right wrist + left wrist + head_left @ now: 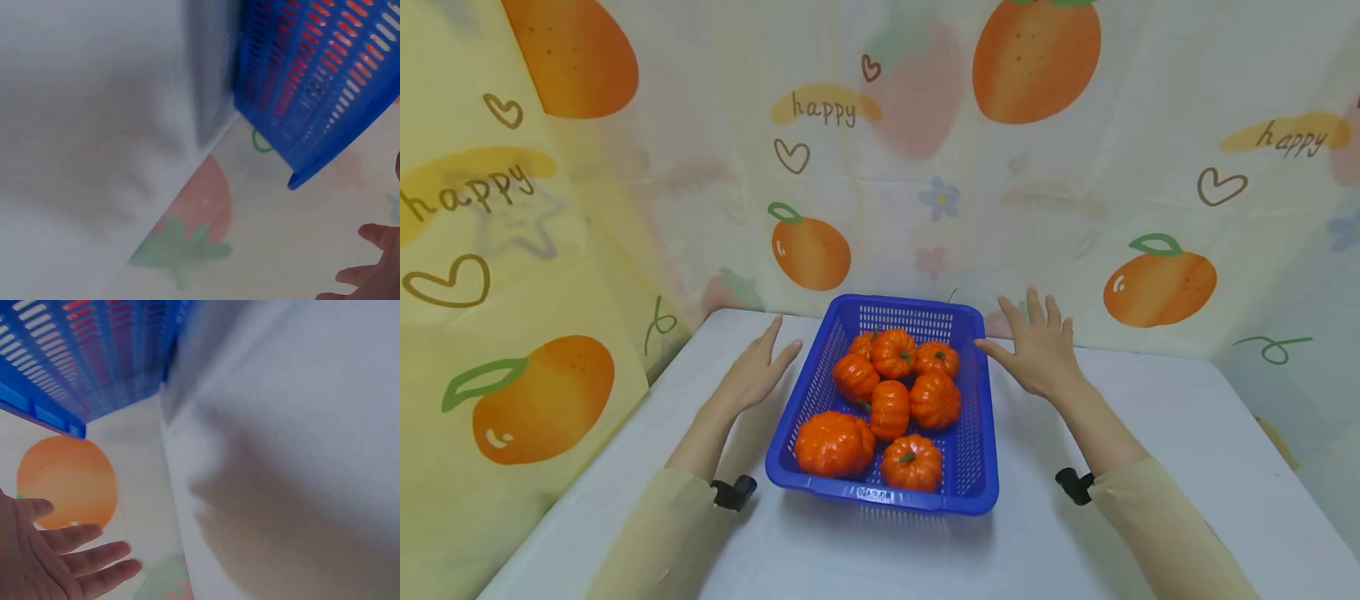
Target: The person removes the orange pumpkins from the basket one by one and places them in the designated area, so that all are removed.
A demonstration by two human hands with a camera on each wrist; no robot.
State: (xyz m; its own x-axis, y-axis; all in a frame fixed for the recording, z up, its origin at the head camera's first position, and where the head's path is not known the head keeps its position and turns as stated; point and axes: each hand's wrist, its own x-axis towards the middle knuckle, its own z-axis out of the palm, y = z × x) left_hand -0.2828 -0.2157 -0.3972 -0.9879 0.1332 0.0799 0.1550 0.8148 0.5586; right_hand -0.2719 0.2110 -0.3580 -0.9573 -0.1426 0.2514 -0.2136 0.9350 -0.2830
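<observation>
A white counter [1037, 533] meets a pale backdrop [715, 75] printed with oranges [811, 258], outlined hearts [792, 156], faded strawberries [917, 100], a blue flower [940, 198] and the word "happy" [823, 108]. Yellow light warms the matching left side panel [437, 333]; the right side panel [1300, 308] appears cooler and greyer. Soft shadows [287, 512] fall across the counter.

Got a white counter [1180, 408] here with a pale cloth [700, 75] hanging behind it. Super fruity print tbh: big oranges [811, 252], a faded strawberry [917, 92], brown heart outlines [792, 156], plus the word "happy" [824, 108] on yellow-orange smears. Also spotted a blue flower [940, 198] just above a pink flower [931, 262]. Looks way yellower on the left.
</observation>
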